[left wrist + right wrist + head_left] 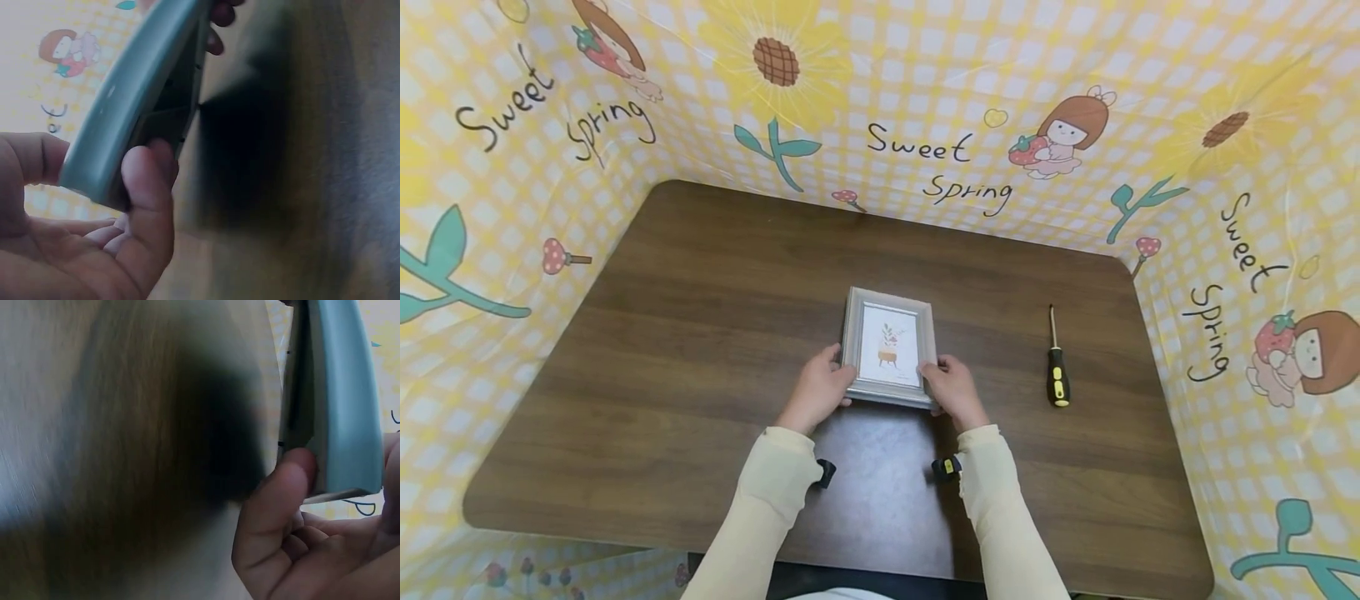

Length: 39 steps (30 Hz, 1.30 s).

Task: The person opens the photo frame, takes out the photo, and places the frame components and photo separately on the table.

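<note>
Both hands hold a silver-grey picture frame [889, 348] between them, its picture of a potted plant facing up. The left hand [818, 387] grips the lower left corner, thumb on the front border. At the lower right corner the right hand [955, 388] does the same. In the left wrist view, curled fingers of the left hand [94, 244] support the back of the frame [134, 100], which looks raised off the table. The right wrist view shows a finger of the right hand [300, 544] bent against the back edge of the frame [351, 406].
To the right on the brown wooden table [700, 350] lies a screwdriver [1057, 375] with a black and yellow handle, its tip pointing away. A yellow checked printed cloth [925, 83] hangs around the back and sides. Small black devices sit at both wrists.
</note>
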### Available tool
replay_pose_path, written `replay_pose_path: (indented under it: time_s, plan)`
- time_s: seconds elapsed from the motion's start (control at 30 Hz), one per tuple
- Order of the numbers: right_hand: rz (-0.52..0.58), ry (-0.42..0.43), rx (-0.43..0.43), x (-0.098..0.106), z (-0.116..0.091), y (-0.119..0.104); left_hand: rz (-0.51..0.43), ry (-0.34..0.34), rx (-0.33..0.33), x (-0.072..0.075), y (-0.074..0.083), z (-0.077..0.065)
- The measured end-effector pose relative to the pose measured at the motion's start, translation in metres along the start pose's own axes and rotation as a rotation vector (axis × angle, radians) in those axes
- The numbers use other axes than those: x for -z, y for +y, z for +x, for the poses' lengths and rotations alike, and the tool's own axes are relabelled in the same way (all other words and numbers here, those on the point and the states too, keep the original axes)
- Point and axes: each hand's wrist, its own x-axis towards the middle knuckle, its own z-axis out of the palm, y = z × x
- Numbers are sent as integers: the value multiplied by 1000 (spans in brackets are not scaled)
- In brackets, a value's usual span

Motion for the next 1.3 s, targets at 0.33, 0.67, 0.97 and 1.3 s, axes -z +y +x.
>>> replay_pose_path:
  time_s: [0.33,0.67,0.97,1.3]
  plan:
    - [-235,42,-11,15,6,3,206,18,83,-22,-9,20]
    - [-365,77,-38,15,10,9,401,88,158,-47,-3,23]
    - [-410,107,-32,21,9,0,445,87,108,-50,4,27]
    - [-463,195,24,26,9,-5,452,139,50,-53,10,29]
